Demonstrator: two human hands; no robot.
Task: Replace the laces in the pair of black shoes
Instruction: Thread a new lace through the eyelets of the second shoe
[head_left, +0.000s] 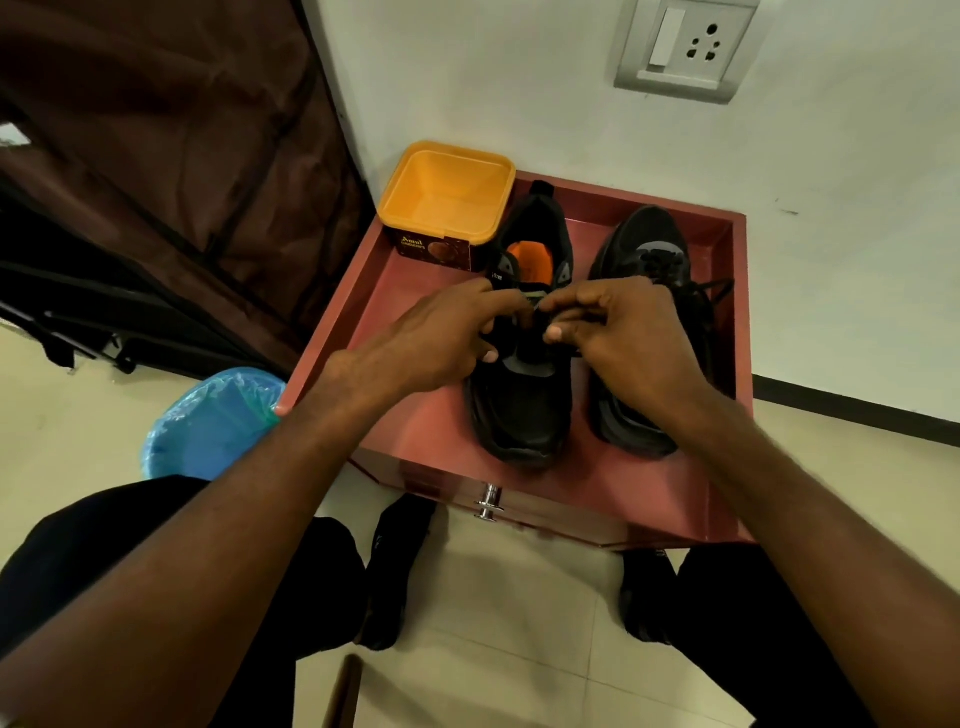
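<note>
Both hands work the near black shoe (522, 395) on the red table (415, 441): the left hand (441, 338) and right hand (623, 332) each have their grip curled round a black lace (535, 312) over its eyelets. The second shoe (644, 332) sits just right of the right grip. A slack pinch could let the lace slip out; dark-on-dark invites a missed eyelet.

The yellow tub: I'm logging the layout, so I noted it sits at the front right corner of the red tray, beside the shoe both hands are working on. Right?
Not quite. The head view shows the yellow tub at the back left corner of the red tray, beside the shoe that the left hand and right hand work on.
</note>
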